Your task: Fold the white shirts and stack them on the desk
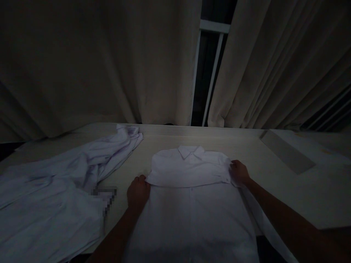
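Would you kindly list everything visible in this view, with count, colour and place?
shirt: one, white, collar up, table centre, top part folded over
pile of garments: one heap, pale lilac-white, table left
table: one, light wood, across the foreground
flat block: one, grey, table right
curtains: two, beige, behind the table
window frame: one, white, between the curtains
left hand: one, at the fold's left edge
right hand: one, at the fold's right edge
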Demonstrator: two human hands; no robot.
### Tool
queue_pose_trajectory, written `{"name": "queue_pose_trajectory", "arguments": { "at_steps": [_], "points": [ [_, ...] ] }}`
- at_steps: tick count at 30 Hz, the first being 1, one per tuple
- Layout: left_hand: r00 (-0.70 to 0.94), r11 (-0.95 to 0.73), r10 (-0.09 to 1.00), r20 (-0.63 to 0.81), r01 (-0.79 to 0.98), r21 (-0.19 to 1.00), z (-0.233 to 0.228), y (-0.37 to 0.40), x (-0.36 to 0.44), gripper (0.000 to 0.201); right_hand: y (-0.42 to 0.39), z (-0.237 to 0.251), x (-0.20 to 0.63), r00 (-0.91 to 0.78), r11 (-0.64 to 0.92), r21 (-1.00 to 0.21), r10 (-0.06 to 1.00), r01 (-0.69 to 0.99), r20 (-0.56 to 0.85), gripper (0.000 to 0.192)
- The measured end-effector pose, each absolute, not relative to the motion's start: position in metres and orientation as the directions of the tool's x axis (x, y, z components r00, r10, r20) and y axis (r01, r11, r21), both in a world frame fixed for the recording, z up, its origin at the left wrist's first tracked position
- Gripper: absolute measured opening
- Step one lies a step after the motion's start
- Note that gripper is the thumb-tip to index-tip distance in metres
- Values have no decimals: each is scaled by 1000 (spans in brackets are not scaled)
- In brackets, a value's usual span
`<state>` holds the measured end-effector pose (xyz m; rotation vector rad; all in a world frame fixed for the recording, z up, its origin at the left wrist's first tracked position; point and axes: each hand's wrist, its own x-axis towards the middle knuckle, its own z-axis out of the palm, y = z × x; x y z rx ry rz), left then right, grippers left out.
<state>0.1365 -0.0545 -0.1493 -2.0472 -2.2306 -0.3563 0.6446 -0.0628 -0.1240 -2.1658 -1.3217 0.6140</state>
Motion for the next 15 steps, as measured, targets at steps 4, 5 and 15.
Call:
{"name": "queue_pose_trajectory", "arguments": {
  "at_steps": [4, 5, 15],
  "points": [
    [-76, 66, 976, 205, 996, 54, -148, -55, 137, 26, -84, -141, 666, 400, -392, -288, 916, 874, -32, 31],
    [-68, 60, 975, 211, 997, 44, -148, -55, 137, 26, -87, -143, 670, 397, -396, -232, 917, 889, -44, 27],
    [15, -60, 964, 265, 985, 162, -151, -56, 133, 25, -10, -85, 522, -37, 75, -361, 993, 929, 111, 24]
  ]
}}
